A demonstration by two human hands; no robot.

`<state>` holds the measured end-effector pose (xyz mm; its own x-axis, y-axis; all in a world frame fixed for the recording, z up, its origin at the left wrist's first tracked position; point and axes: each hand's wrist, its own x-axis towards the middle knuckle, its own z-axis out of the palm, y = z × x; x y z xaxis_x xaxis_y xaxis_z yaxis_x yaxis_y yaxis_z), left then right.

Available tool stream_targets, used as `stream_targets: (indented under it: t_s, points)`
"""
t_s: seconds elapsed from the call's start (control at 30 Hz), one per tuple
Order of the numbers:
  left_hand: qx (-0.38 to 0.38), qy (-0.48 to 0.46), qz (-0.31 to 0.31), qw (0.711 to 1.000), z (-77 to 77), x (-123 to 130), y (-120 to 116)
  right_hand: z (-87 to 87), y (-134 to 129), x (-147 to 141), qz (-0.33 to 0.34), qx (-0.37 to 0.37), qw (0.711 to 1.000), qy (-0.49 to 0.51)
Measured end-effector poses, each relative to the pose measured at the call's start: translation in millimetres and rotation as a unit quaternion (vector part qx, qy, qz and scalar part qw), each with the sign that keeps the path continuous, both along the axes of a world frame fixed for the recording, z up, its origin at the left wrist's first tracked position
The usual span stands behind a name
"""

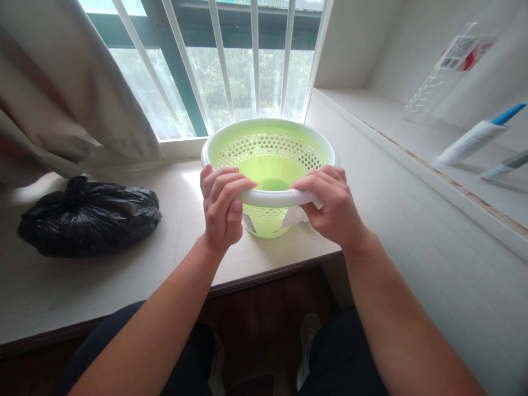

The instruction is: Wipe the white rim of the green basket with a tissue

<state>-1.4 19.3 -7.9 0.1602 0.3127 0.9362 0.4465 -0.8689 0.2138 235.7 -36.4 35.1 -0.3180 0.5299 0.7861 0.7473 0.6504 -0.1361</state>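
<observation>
A green basket [264, 171] stands upright on the window ledge [192, 223], near the front edge at the right-hand end, beside the wall. The left hand [219, 203] has its grip clasped on the left part of the near rim [270, 198], fingers over the top and thumb on the outside. The right hand [332, 198] grasps the right part likewise, next to a white strip [295, 216] that hangs down the basket's outside. A knotted black bag [91, 220] lies well apart, toward the left end of the ledge. A clear bottle [449, 74] and a blue-tipped tube [474, 143] stand on the shelf [371, 107] at right, behind its front edge.
</observation>
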Motion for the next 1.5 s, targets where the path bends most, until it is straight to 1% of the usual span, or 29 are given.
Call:
stream_targets:
  t_s: [0.53,1.5]
  points:
    - [-0.001,-0.005,-0.002,1.000,-0.6,-0.8,2.5,-0.3,-1.8,-3.2,-0.008,0.009,1.000,-0.002]
    - [0.001,-0.004,-0.001,1.000,-0.4,-0.3,2.4,-0.2,-1.5,-2.9,-0.009,0.002,1.000,0.001]
